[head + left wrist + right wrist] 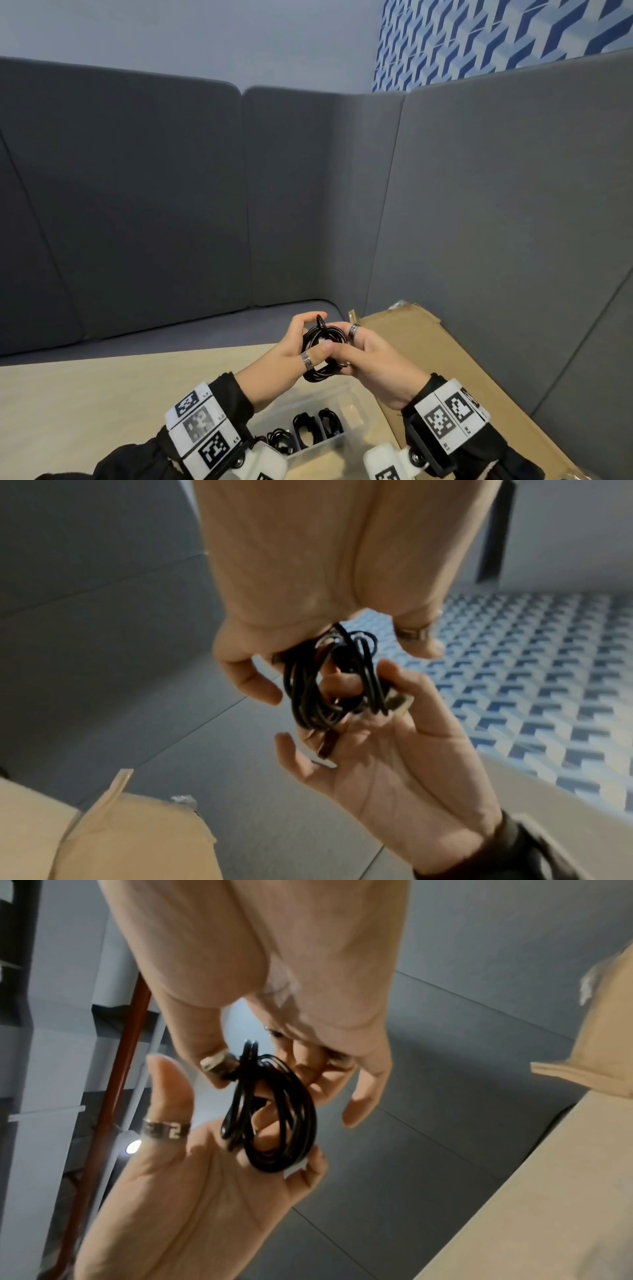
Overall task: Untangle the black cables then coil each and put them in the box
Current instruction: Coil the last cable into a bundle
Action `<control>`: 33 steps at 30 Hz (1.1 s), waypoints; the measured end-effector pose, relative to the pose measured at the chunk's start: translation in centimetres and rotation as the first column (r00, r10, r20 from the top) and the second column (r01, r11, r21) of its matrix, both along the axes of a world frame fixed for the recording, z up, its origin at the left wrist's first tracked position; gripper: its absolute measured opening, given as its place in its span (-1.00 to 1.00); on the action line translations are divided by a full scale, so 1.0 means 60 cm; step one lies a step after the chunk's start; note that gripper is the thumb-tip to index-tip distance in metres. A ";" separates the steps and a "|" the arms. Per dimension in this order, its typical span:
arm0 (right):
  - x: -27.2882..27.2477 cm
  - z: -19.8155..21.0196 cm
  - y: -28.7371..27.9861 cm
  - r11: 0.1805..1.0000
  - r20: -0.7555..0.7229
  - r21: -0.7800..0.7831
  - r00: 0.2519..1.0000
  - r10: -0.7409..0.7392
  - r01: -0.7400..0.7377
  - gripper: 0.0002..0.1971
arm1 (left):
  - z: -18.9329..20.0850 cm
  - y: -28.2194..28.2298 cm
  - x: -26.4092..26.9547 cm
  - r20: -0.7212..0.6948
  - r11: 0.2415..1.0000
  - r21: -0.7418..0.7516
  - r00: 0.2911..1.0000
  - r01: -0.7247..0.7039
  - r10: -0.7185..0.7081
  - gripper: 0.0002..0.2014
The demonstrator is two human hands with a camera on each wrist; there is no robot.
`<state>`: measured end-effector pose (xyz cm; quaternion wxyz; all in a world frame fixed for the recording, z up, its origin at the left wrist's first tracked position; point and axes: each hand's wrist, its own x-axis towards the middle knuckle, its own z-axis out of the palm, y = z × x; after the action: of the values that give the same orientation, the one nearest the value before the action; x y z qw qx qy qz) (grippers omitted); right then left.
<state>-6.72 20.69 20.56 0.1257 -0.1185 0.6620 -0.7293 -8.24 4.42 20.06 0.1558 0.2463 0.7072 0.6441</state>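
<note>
A black cable wound into a small coil (322, 349) is held up between both hands above the table. My left hand (291, 346), a ring on its thumb, grips the coil's left side with the thumb across it. My right hand (373, 356), also ringed, holds the right side. The left wrist view shows the coil (329, 685) with a USB plug (397, 704) against the right hand's thumb (390, 669). In the right wrist view the coil (274, 1115) lies across my left hand's fingers (304, 1169). Below the hands stands the clear plastic box (346, 397) with several coiled black cables (305, 428) in it.
A flattened cardboard sheet (428, 346) lies to the right of the box on the light wooden table (102, 394). Grey upholstered seat backs (137, 205) enclose the table at the back and right.
</note>
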 end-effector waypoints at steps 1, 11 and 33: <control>0.000 -0.002 0.001 1.000 -0.010 0.022 1.000 0.011 -0.011 -0.68 | -0.001 -0.001 -0.002 0.008 1.000 0.004 1.000 0.006 -0.007 -0.48; 0.011 -0.002 -0.033 0.840 -0.278 0.481 0.952 -0.126 0.251 -0.69 | -0.005 0.019 -0.001 -0.230 0.941 -0.122 0.931 -0.317 0.284 -0.82; 0.039 0.037 -0.014 0.414 -0.543 0.806 0.808 0.229 0.424 -0.74 | -0.018 -0.015 -0.030 -0.270 0.889 -0.158 0.885 -0.430 0.381 -0.79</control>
<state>-4.37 19.85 22.76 -0.0839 -0.2056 0.9568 -0.1878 -10.06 3.50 19.00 -0.0411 0.1474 0.8212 0.5497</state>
